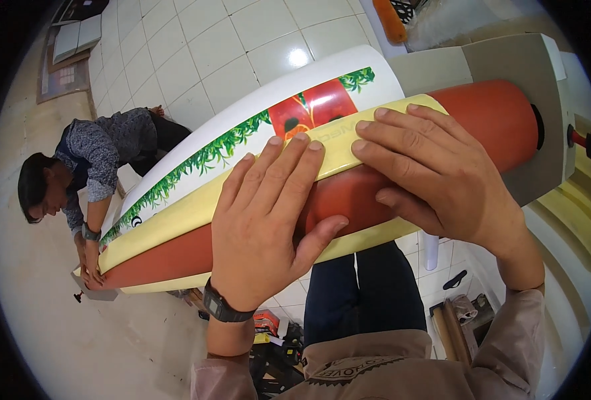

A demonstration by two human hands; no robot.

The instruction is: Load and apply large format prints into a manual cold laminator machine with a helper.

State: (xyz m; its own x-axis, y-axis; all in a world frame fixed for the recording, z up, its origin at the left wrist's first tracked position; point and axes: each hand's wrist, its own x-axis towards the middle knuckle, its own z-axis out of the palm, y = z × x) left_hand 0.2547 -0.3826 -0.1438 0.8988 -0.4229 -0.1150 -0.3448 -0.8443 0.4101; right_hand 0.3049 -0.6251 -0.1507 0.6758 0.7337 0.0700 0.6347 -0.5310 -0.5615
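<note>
Between nine and ten o'clock, another person (102, 143) bends low, both hands (91, 262) at the left end of a long red-brown roll (350, 198). The roll slants right across, from about eight o'clock up to about two. On its far side, at eleven o'clock, is a shiny white sheet (242, 107) with green leaves and a red picture. A pale yellow sheet (337, 155) lies along the top of the roll, next to the white one.

The left hand (259, 217), with a black watch (223, 305) on the wrist, lies flat on the yellow sheet and the roll, near the middle. Its fingers are straight and nearly together. Its thumb sticks out toward two o'clock.

The right hand (449, 172) lies flat near three o'clock. Its fingers, a little apart, rest on the yellow sheet and point to ten. Its thumb is over the roll; I can't tell if it touches. Past the roll's right end, at two o'clock, stands a grey board (547, 73).
</note>
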